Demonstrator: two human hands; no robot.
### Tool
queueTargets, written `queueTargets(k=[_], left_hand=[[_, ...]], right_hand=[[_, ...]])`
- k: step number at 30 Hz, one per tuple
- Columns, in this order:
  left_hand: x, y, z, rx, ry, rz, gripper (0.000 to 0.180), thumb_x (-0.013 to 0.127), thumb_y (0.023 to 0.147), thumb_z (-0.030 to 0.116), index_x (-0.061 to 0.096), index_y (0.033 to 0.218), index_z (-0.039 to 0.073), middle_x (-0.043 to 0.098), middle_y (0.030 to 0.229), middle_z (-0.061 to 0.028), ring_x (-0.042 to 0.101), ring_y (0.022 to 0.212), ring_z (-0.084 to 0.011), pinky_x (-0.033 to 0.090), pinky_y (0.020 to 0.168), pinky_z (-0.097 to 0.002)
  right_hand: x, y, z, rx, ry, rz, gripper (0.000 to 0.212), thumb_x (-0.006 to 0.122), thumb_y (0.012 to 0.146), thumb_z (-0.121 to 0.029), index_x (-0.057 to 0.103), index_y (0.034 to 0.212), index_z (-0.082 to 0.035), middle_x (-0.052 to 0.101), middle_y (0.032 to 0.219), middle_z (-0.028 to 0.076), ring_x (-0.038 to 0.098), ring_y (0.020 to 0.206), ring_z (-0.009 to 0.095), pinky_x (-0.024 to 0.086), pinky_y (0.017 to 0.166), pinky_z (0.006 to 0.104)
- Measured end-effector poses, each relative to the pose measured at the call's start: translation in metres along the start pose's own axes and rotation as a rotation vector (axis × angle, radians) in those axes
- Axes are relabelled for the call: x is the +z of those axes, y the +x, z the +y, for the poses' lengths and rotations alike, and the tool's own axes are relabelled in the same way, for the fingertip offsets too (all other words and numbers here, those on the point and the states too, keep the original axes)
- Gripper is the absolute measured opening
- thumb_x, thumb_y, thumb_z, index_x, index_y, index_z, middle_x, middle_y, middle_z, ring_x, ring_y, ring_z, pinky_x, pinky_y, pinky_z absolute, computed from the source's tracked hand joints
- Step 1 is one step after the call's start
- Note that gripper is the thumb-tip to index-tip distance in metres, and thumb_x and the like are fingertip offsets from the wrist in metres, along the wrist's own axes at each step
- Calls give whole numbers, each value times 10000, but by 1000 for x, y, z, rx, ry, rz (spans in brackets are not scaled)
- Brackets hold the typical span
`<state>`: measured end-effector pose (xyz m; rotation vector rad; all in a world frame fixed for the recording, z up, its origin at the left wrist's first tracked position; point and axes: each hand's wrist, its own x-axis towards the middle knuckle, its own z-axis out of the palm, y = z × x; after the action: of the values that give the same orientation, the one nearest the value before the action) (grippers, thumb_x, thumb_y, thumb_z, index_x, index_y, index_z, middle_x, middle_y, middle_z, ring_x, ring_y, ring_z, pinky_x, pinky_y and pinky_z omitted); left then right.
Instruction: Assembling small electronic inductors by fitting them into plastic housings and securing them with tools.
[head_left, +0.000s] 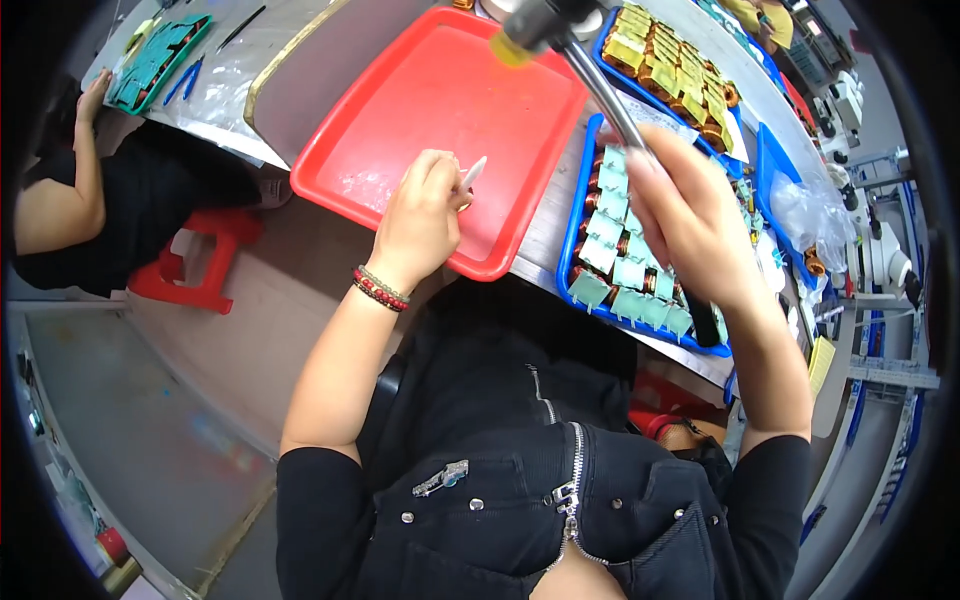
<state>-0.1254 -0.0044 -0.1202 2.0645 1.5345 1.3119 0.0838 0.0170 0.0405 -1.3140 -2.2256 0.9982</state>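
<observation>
My right hand (695, 210) is wrapped round the shaft of a hammer (604, 90), raised above the table. Its head is dark with a yellow face, and the black grip end sticks out below my palm. Fingers of my left hand (418, 212) are pinched together over the near part of a red tray (400, 125). Between them pokes a small white pointed piece (475, 172); its kind cannot be made out. A beaded bracelet circles that wrist.
Right of the red tray, a blue tray (566, 265) holds rows of copper coils with pale green plates. Behind it lies another blue tray of yellow-wrapped coils (672, 75). At left, a person's arm (88, 175) rests near a green tray (160, 60) and blue pliers (184, 82).
</observation>
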Motion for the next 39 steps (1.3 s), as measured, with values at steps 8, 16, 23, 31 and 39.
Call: queueTargets(k=[8,16,23,31,39], left_hand=[[-4,2,7,52,110,27,210,641,696,-1,493,845,7,486,971,-159,468,1040,-371,390,906,-432],[-15,-1,18,-307,107,-88,622,744,605,65,434,1144,66,539,1021,-167,509,992,-340,423,833,-402],[-5,5,10,-306,164,-110,572,743,591,56,490,1103,77,576,945,-130,556,888,-309,451,750,-389],[-13,1,32,-139,119,81,591,722,623,61,479,1161,86,579,918,-115,574,863,-282,466,738,-360],[-22,22,122,249,-275,32,664,685,643,-70,384,1232,-16,576,995,-160,604,946,-235,505,785,-329]], right_hand=[[87,103,60,81,-248,-24,472,449,809,-63,364,1272,-37,526,1074,278,512,1036,387,418,871,431],[69,72,38,-433,-426,-99,592,625,712,-124,424,1269,-113,555,1035,171,567,908,291,381,893,409],[79,68,30,-630,-58,149,71,642,771,-109,615,800,-50,594,704,75,569,690,237,441,709,340],[-19,22,-2,-866,244,463,220,415,946,-140,529,857,26,561,804,86,532,691,118,466,690,264],[-10,-61,59,-617,235,442,191,636,767,-11,569,945,-4,480,742,13,402,619,73,330,572,210]])
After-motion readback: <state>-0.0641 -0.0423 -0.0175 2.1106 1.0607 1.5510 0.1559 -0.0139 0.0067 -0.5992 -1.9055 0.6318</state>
